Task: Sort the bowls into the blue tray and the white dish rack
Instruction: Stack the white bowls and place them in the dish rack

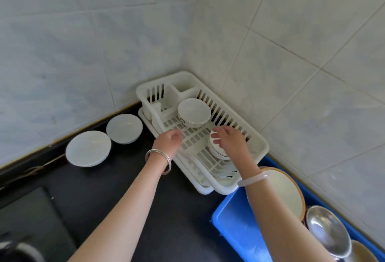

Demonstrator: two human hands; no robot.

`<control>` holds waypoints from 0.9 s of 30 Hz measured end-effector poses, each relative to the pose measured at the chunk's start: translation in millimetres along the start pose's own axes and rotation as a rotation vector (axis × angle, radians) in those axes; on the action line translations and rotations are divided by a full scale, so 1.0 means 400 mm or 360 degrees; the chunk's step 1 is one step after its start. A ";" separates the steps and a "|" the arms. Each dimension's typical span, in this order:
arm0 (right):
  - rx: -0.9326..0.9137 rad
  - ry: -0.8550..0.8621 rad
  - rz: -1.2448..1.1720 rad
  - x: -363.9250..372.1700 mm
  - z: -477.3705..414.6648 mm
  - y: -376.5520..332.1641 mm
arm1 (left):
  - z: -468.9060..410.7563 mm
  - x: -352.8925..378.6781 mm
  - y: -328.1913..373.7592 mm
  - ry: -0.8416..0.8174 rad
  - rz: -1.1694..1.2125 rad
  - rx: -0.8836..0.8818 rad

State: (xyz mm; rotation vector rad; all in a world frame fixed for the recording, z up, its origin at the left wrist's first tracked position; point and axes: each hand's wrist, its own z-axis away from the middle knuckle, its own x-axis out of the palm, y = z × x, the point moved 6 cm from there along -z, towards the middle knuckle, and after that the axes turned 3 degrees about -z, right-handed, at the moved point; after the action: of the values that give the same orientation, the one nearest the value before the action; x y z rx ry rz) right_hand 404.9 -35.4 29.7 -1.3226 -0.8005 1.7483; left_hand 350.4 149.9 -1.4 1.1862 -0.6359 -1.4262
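Note:
The white dish rack (258,147) stands in the tiled corner. A patterned white bowl (193,112) sits upright at its far end. My right hand (229,142) rests on top of a white bowl (217,151) lying on its side in the rack's middle, fingers curled over its rim. My left hand (168,140) hovers at the rack's left rim, fingers loosely curled, holding nothing. The blue tray (235,222) at lower right holds a brown-rimmed bowl (287,191) and a steel bowl (327,228). Two white bowls (88,148) (124,128) stand on the dark counter to the left.
The black counter (116,197) runs along tiled walls. A sink edge (27,216) lies at lower left. Another bowl rim (364,251) shows at the tray's bottom right corner.

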 end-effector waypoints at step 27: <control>0.0318 -0.0391 0.0036 0.677 -0.065 -0.017 | 0.049 -0.458 -0.485 0.1140 0.0418 -0.0532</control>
State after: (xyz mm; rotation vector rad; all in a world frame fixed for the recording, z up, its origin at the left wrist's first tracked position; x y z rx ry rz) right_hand 391.2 204.3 -98.4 -1.0017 -0.7234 1.9787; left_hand 232.0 363.7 -110.0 1.1858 -0.0408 -0.7627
